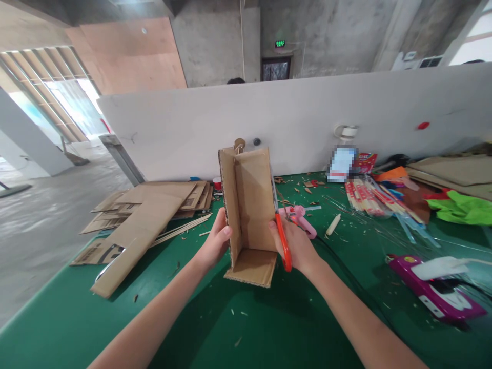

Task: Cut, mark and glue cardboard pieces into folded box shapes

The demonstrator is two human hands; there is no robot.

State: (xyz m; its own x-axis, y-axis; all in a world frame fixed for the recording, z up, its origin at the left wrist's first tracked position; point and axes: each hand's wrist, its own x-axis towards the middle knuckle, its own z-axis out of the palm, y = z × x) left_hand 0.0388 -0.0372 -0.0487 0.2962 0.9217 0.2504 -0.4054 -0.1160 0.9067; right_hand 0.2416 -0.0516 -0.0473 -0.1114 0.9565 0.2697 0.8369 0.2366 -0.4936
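Observation:
A cardboard box piece (253, 205) with joined side walls and a bottom flap is held up in front of me, its open side facing me. My left hand (220, 241) grips its left wall, thumb on the near edge. On the other side my right hand (295, 243) holds a pair of scissors (284, 243) with red-orange handles, its thumb also against the box's right edge. The scissor blades point up along that edge. Just behind my right hand lies a pink glue gun (303, 220), partly hidden by it.
Flat cardboard sheets (154, 200) and thin wooden sticks (182, 229) lie to the left on the green table (200, 328). To the right are a purple power strip (434, 289), packaged chopsticks (363, 197), a phone (341, 164) and bright green cloth (463, 207). A white partition (184, 128) stands behind.

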